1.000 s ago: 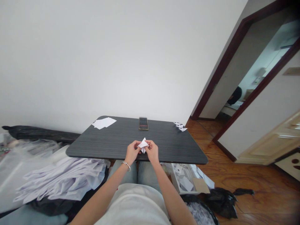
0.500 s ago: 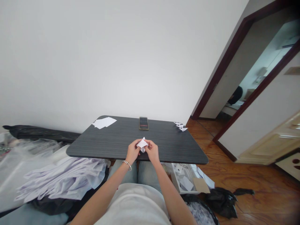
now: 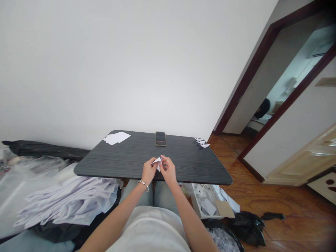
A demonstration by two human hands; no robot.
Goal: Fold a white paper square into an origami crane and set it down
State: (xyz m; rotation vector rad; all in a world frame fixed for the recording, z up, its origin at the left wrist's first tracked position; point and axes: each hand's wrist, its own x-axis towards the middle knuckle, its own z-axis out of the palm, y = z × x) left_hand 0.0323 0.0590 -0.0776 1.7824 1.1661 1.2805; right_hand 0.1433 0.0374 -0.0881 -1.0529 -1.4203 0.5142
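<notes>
A small piece of folded white paper (image 3: 158,161) is held between my two hands, just above the near edge of the dark table (image 3: 136,148). My left hand (image 3: 149,170), with a bangle at its wrist, pinches the paper's left side. On the other side, my right hand (image 3: 168,170) is closed on its right part, and a thin white tip sticks up past those fingers. Part of the paper is hidden behind the fingertips.
White sheets (image 3: 117,138) lie at the table's back left, a phone (image 3: 160,139) at the back middle, and several folded paper pieces (image 3: 202,142) at the back right. Below stand a white box (image 3: 202,200) and a black bag (image 3: 249,224); piled white cloth (image 3: 68,199) lies left.
The folded paper, earlier a spread diamond facing me, is now turned and narrower. My right fingers have shifted up and over its right side; the left hand stays nearly in place.
</notes>
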